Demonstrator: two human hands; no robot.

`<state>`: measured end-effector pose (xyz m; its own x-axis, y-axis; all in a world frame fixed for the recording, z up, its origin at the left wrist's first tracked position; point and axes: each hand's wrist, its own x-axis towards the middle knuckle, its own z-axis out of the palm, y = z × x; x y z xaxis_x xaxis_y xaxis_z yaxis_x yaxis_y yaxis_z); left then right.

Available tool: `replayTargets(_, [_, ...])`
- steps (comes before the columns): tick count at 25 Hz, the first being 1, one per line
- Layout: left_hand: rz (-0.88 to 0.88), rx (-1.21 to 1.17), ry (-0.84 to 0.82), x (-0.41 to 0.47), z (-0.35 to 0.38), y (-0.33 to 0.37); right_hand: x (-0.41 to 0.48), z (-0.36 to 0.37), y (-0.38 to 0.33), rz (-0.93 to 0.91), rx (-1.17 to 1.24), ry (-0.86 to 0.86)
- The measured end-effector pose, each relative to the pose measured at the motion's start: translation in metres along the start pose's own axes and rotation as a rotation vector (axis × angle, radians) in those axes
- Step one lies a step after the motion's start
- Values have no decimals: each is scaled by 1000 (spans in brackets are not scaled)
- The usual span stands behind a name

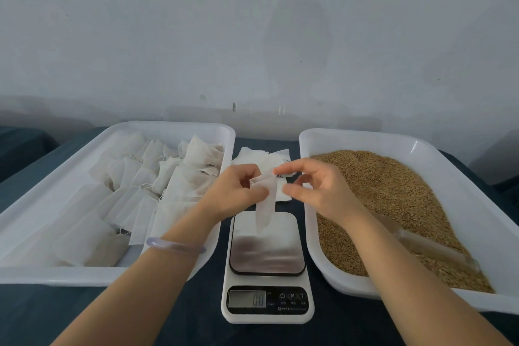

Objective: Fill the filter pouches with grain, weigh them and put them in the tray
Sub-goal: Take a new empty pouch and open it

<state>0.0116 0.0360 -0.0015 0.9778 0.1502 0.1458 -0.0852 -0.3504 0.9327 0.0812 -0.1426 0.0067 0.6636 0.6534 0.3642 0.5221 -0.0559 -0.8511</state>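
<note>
White and thin, an empty filter pouch (265, 205) is held up between the two hands, over the far part of the steel platform (266, 250) of a kitchen scale (266, 314). It is pinched near its top by the curled fingers and thumb of the left hand (234, 191), and its lower end is left hanging below that hand. Whether this end touches the platform cannot be told. The pouch's upper edge is taken from the other side by the right hand (318, 189): the forefinger tip and thumb are closed in on the mouth, and the remaining fingers are kept curled. Whether the mouth is already parted cannot be told.

The scale is set beneath both hands and nearer the person, on a dark blue cloth (168, 317), and 0.0 is shown on its display (258, 298). Just beyond the hands, a loose stack of flat empty pouches (261, 157) is laid on the cloth. Outward of the left hand a white tray (174, 128) is placed, and stringed pouches (134, 199) are piled in it, some with a brownish fill showing through. Outward of the right hand a second white tray (351, 137) is heaped with brown grain (393, 191), in which a clear scoop (429, 244) is laid, just beside the right forearm. A pale lilac bangle (175, 246) is worn on the left wrist.
</note>
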Motion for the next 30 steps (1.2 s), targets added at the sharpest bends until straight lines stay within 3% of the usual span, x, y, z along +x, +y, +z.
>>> replayTargets(2, [13,49,-38,0,0,-1,-1,6,1,-22,-116,-63])
replayTargets(6, [107,218,-64,1,1,-3,1,11,2,-118,-246,3])
replayTargets(11, [63,97,-34,3,0,-7,1,7,0,-108,-235,131])
replayTargets(17, [83,6,-52,2,-1,-3,0,9,-3,0,-242,-29])
replayTargets(22, [12,106,-123,2,1,-1,0,2,-1,8,-88,11])
replayTargets(27, [-19,-4,-99,2,-3,-2,-2,1,-2,51,-151,-147])
replayTargets(30, [160,302,59,-2,1,-4,0,-1,1,96,-184,-132])
